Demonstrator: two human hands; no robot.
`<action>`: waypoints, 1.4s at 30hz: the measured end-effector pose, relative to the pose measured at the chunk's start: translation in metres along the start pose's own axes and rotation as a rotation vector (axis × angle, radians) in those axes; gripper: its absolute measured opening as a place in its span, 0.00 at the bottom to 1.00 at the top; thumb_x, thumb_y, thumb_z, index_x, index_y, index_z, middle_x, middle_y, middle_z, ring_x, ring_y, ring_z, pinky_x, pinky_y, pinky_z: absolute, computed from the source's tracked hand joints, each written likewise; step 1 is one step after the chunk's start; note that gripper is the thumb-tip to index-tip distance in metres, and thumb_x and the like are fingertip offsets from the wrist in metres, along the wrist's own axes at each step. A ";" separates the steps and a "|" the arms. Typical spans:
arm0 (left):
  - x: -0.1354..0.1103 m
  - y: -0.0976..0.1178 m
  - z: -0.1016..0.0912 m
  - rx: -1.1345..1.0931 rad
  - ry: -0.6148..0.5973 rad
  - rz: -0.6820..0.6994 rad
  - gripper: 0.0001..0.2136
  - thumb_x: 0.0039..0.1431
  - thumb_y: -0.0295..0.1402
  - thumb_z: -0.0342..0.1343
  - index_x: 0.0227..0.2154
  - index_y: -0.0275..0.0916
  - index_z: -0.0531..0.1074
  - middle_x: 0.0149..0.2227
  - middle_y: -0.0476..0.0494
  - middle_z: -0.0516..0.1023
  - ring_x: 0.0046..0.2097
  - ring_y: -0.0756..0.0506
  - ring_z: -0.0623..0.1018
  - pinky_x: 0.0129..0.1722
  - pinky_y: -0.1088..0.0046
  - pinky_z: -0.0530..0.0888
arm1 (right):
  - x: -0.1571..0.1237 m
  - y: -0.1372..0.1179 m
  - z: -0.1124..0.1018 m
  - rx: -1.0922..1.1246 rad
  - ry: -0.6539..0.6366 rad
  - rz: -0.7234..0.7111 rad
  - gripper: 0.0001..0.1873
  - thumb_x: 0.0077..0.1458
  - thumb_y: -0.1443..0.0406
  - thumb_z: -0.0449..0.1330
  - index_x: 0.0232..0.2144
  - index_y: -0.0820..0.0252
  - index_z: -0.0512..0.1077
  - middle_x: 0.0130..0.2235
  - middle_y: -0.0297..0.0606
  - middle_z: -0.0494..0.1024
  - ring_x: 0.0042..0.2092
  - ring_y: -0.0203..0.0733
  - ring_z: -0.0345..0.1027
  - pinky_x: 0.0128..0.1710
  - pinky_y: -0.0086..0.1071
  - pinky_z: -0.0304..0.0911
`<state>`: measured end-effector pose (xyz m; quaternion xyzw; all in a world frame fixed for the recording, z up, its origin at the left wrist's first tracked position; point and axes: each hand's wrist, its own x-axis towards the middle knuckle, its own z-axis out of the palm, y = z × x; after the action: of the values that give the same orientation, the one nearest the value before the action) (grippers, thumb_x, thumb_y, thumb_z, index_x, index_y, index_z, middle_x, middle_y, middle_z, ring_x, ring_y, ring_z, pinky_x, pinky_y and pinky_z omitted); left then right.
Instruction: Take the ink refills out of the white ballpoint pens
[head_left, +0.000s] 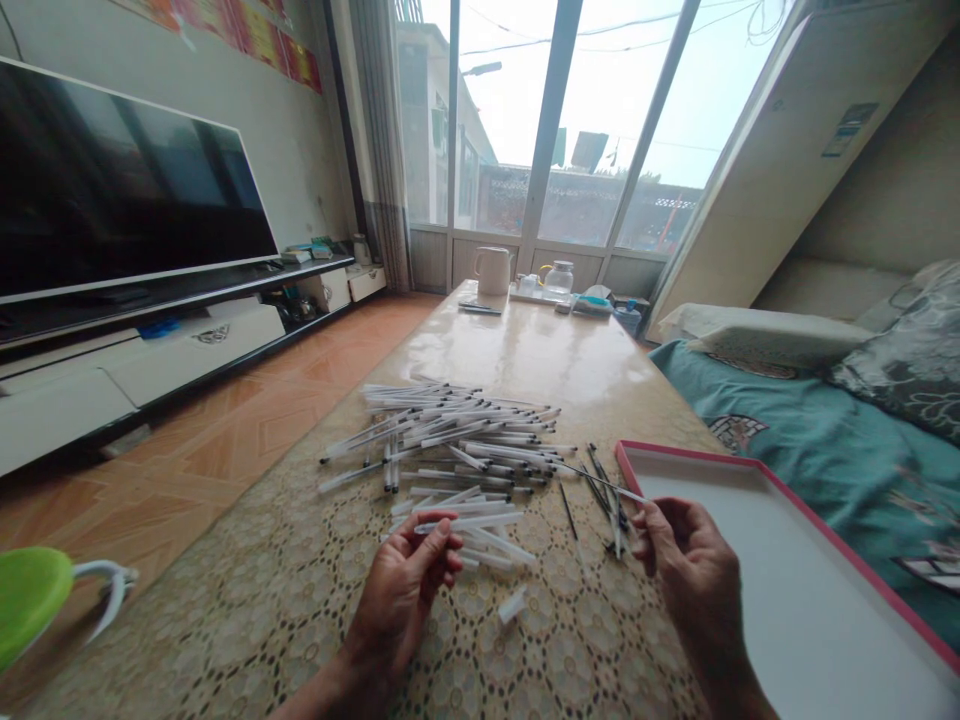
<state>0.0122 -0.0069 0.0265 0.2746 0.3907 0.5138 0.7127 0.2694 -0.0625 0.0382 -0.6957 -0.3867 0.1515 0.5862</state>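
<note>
My left hand is closed, thumb and fingers pinching a translucent white pen barrel that points right. In my right hand a thin pen refill is pinched near its pale end, its dark end reaching left toward the pile. Several white pens with dark tips lie heaped beyond both hands. Loose pen barrels rest on the table just past my left fingers. Dark refills lie left of my right hand. A small clear plastic piece sits between the hands.
A shallow pink-rimmed tray lies at the right on the patterned table. At the far end stand a kettle, a glass jug and a tissue pack. A green stool is at the left, a sofa at the right.
</note>
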 end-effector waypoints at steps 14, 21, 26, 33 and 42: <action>-0.006 0.001 0.005 0.121 -0.032 0.095 0.30 0.48 0.32 0.62 0.54 0.39 0.57 0.26 0.50 0.77 0.23 0.52 0.73 0.21 0.80 0.67 | 0.000 0.011 0.015 -0.758 0.136 -0.329 0.14 0.56 0.62 0.48 0.44 0.62 0.63 0.49 0.54 0.62 0.25 0.39 0.66 0.23 0.35 0.62; -0.002 -0.001 0.002 0.141 -0.059 0.050 0.15 0.49 0.33 0.61 0.39 0.34 0.68 0.24 0.50 0.75 0.22 0.52 0.73 0.20 0.80 0.67 | -0.024 0.002 0.042 -0.265 -0.330 -0.309 0.08 0.57 0.62 0.50 0.35 0.58 0.68 0.33 0.41 0.73 0.33 0.44 0.68 0.32 0.34 0.64; -0.002 -0.003 0.002 0.157 -0.068 0.060 0.12 0.51 0.34 0.60 0.36 0.35 0.68 0.24 0.50 0.74 0.22 0.53 0.72 0.20 0.80 0.67 | -0.035 -0.017 0.059 -0.275 -0.557 -0.256 0.07 0.56 0.66 0.51 0.32 0.58 0.68 0.31 0.38 0.74 0.33 0.42 0.69 0.32 0.31 0.62; -0.002 -0.001 0.002 0.173 -0.062 0.058 0.12 0.48 0.35 0.62 0.34 0.35 0.71 0.23 0.50 0.75 0.21 0.53 0.72 0.19 0.80 0.67 | -0.004 -0.042 0.087 -0.743 -0.635 -0.562 0.12 0.58 0.74 0.48 0.33 0.59 0.69 0.36 0.38 0.72 0.39 0.38 0.65 0.37 0.27 0.57; 0.000 -0.003 0.000 0.189 -0.077 0.041 0.10 0.46 0.35 0.63 0.30 0.35 0.72 0.22 0.49 0.75 0.21 0.52 0.73 0.19 0.80 0.67 | 0.010 -0.046 0.112 -0.927 -0.707 -0.665 0.09 0.53 0.73 0.53 0.30 0.58 0.71 0.34 0.38 0.73 0.38 0.41 0.66 0.36 0.29 0.54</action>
<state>0.0136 -0.0080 0.0245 0.3680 0.4041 0.4783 0.6874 0.1845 0.0236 0.0534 -0.6278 -0.7742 -0.0003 0.0803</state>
